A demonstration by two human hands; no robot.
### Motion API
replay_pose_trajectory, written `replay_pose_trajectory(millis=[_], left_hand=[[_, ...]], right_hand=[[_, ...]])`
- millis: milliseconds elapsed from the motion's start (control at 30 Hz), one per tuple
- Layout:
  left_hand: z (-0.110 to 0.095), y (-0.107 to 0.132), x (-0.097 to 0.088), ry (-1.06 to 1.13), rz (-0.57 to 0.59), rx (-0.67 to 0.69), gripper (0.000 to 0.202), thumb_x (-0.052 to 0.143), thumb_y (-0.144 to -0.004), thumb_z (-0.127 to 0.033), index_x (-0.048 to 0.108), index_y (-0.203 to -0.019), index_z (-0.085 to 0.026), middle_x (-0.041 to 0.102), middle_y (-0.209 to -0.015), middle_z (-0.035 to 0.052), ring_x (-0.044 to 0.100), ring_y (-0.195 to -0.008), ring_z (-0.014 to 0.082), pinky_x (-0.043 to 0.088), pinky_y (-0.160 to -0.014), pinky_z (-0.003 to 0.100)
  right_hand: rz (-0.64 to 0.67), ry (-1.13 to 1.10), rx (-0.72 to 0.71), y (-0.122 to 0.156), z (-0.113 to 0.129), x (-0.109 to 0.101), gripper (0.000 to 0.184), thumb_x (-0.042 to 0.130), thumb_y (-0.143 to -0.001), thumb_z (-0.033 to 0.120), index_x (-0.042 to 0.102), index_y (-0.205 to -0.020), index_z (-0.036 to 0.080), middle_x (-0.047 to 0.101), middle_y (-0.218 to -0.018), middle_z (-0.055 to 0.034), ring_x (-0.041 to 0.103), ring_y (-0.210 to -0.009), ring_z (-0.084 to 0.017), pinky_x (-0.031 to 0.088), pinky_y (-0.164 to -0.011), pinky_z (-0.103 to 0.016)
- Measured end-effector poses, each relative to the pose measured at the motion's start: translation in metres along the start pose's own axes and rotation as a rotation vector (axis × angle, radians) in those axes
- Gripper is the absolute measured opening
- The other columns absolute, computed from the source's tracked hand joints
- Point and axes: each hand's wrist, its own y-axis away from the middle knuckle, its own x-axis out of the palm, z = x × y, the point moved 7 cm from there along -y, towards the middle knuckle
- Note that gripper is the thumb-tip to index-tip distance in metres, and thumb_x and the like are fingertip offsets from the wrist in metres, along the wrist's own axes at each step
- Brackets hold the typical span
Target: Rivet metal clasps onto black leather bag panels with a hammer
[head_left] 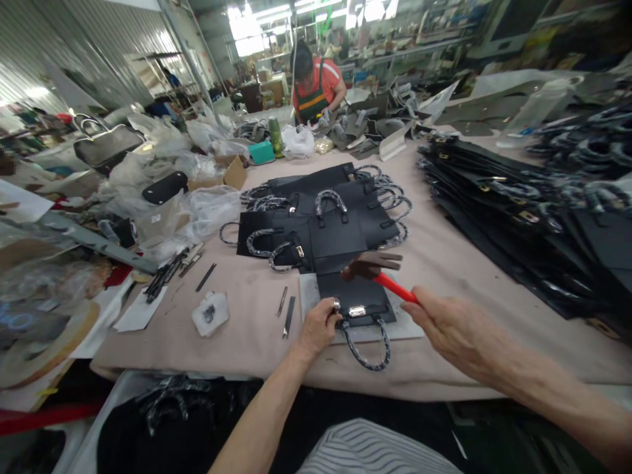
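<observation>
Head view looks down on a cloth-covered table. The left hand lies low near its front edge, with thumb and forefinger pressed together on a small metal fitting and the other fingers curled under the palm. The fitting sits at the near left corner of a black bag panel, which lies flat on a grey slab just beyond and to the right of those fingertips. Just right of the pinch, on the same panel, is a silver clasp plate. A wrapped handle loops from the panel's near edge toward the person, close beside the left thumb. The right hand is closed around the red shaft of a hammer, fingers wrapped tight (the grip end is hidden inside the fist). The shaft runs up and left from those fingers. The blurred hammer head is over the far end of the panel, apart from the left fingertips; whether it touches the panel cannot be told. Beyond the head lies a spread stack of black panels with the same wrapped handles. Left of the left fingers, thin metal tools rest on the cloth, and farther left is a small clear bag of dark bits. Well to the right of the right hand, a long pile of black pieces covers the table. At the far end another person in an orange-red top bends over more parts.
</observation>
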Motion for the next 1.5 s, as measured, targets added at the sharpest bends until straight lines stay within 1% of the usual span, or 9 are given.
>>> replay_pose_trajectory(millis=[200,367,500,633,900,1067,1233,1367,1500], left_hand=[[-0.005,-0.001,-0.003,-0.009,-0.011,-0.001,0.019,0.057,-0.088,-0.007,0.062,-0.102,-0.02,0.068,-0.108,0.0087,0.067,-0.104,0.0231,0.055,-0.096,0.038],[-0.004,0.0,-0.003,-0.007,-0.015,-0.018,0.02,0.056,-0.091,-0.011,0.062,-0.108,-0.02,0.068,-0.114,0.0095,0.066,-0.111,0.0231,0.054,-0.1,0.039],[-0.005,-0.002,-0.004,-0.017,0.003,-0.052,0.017,0.057,-0.092,-0.014,0.064,-0.108,-0.02,0.069,-0.114,0.0097,0.066,-0.113,0.0234,0.054,-0.102,0.04],[-0.004,-0.001,-0.004,-0.003,-0.008,-0.083,0.012,0.061,-0.092,-0.02,0.067,-0.102,-0.02,0.071,-0.116,0.0102,0.067,-0.114,0.0251,0.054,-0.104,0.043],[0.055,0.012,-0.027,0.466,-0.428,-0.524,0.041,0.07,-0.089,-0.054,0.068,-0.102,-0.015,0.076,-0.104,0.0125,0.074,-0.1,0.0265,0.061,-0.088,0.041],[0.016,-0.01,-0.022,0.358,-0.316,-0.359,0.029,0.076,-0.088,-0.04,0.073,-0.104,-0.015,0.076,-0.113,0.0111,0.071,-0.111,0.0249,0.055,-0.105,0.039],[-0.024,-0.03,0.034,0.286,-0.148,-0.213,0.013,0.07,-0.09,-0.028,0.073,-0.099,-0.019,0.076,-0.113,0.0083,0.072,-0.11,0.0254,0.059,-0.101,0.042],[-0.025,-0.033,0.064,0.239,-0.114,-0.177,0.008,0.067,-0.091,-0.024,0.071,-0.098,-0.021,0.076,-0.112,0.0078,0.072,-0.11,0.0249,0.058,-0.102,0.043],[-0.022,-0.034,0.072,0.257,-0.088,-0.159,0.01,0.069,-0.09,-0.023,0.07,-0.098,-0.019,0.076,-0.112,0.0093,0.072,-0.11,0.0262,0.058,-0.102,0.045]], right_hand=[[0.211,-0.346,0.585,0.013,-0.109,0.053,0.036,0.03,-0.1,0.047,0.047,-0.08,0.022,0.047,-0.061,0.003,0.041,-0.041,-0.011,0.033,-0.043,-0.026],[0.054,-0.106,0.64,0.026,-0.165,0.079,0.031,0.04,-0.098,0.04,0.059,-0.096,0.014,0.064,-0.083,-0.0128,0.062,-0.069,-0.024,0.051,-0.063,-0.037],[-0.164,-0.026,0.262,0.006,-0.124,0.083,0.036,0.053,-0.094,0.032,0.059,-0.125,0.014,0.059,-0.13,-0.0216,0.058,-0.115,-0.034,0.047,-0.097,-0.051],[-0.233,-0.079,-0.082,-0.011,-0.063,0.107,0.034,0.057,-0.094,0.027,0.062,-0.127,0.02,0.062,-0.13,-0.0153,0.057,-0.118,-0.033,0.046,-0.1,-0.051],[-0.226,-0.171,-0.053,-0.015,-0.064,0.126,0.034,0.062,-0.091,0.024,0.065,-0.125,0.016,0.064,-0.126,-0.0152,0.056,-0.115,-0.032,0.044,-0.099,-0.051],[-0.073,-0.346,-0.196,-0.027,-0.09,0.119,0.034,0.061,-0.085,0.015,0.069,-0.118,0.02,0.068,-0.126,-0.0121,0.06,-0.116,-0.029,0.042,-0.1,-0.05],[-0.156,-0.482,-0.238,-0.026,-0.1,0.115,0.034,0.059,-0.085,0.015,0.067,-0.118,0.02,0.07,-0.123,-0.0116,0.062,-0.12,-0.028,0.042,-0.103,-0.051],[-0.271,-0.435,-0.152,-0.015,-0.098,0.119,0.039,0.061,-0.084,0.016,0.064,-0.123,0.021,0.065,-0.131,-0.0132,0.057,-0.126,-0.03,0.041,-0.106,-0.054],[-0.329,-0.442,-0.096,-0.011,-0.097,0.12,0.036,0.064,-0.084,0.019,0.064,-0.12,0.021,0.063,-0.133,-0.0138,0.055,-0.127,-0.032,0.042,-0.107,-0.055]])
